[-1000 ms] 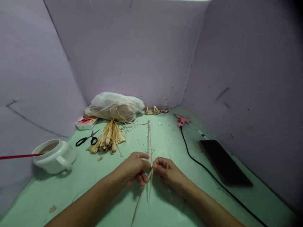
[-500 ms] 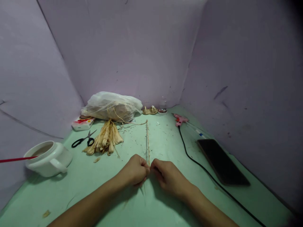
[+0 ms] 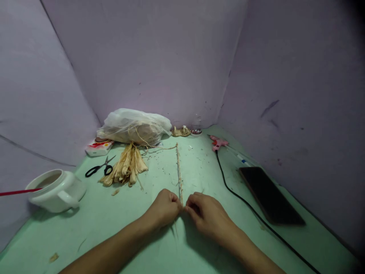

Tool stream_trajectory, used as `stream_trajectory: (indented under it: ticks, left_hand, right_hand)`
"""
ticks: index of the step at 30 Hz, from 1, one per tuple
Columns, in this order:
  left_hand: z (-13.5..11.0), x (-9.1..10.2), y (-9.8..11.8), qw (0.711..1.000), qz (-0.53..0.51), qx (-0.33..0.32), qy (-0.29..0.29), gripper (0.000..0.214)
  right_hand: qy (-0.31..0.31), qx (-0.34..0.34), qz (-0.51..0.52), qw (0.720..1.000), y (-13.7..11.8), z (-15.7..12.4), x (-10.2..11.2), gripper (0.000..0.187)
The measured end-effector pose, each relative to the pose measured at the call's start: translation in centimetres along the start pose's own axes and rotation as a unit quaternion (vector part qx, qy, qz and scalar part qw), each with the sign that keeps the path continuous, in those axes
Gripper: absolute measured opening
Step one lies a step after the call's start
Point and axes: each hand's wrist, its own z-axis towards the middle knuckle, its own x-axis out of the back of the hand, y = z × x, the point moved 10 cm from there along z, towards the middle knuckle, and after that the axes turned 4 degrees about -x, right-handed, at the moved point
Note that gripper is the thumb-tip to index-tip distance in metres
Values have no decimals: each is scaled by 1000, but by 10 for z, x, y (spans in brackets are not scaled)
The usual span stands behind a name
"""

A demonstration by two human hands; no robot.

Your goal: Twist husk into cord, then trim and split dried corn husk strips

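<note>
A thin tan cord (image 3: 179, 171) of twisted plant fibre runs straight away from me over the green tabletop (image 3: 205, 167). Its near end lies between my two hands. My left hand (image 3: 167, 207) is closed in a pinch on that end, with loose strands hanging below the fingers. Just right of the cord, my right hand (image 3: 207, 213) has thumb and forefinger pressed together close to the cord's end; whatever strand they pinch is too fine to make out. At the far end, the cord bends left toward a bundle of dried husks (image 3: 128, 165).
Scissors (image 3: 99, 169) lie left of the husks, behind a white pot (image 3: 57, 192) with a red stick. A plastic bag (image 3: 134, 125) rests against the back wall. On the right are a pink glue gun (image 3: 218, 143), its black cable (image 3: 242, 196) and a dark phone (image 3: 270, 196).
My right hand has drawn slightly to the right, away from my left hand, and its fingers have shifted. The cord's near end sits a little lower and further right.
</note>
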Motion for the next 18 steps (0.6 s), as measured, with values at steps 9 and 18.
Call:
stream_trajectory:
  ticks: [9, 18]
  left_hand:
    - [-9, -7, -2, 996, -72, 54, 8, 11]
    - [-5, 0, 5, 999, 1, -36, -11, 7]
  right_hand:
    - [-93, 134, -9, 987, -36, -19, -11, 20]
    - [-105, -25, 212, 971, 8, 2, 5, 30]
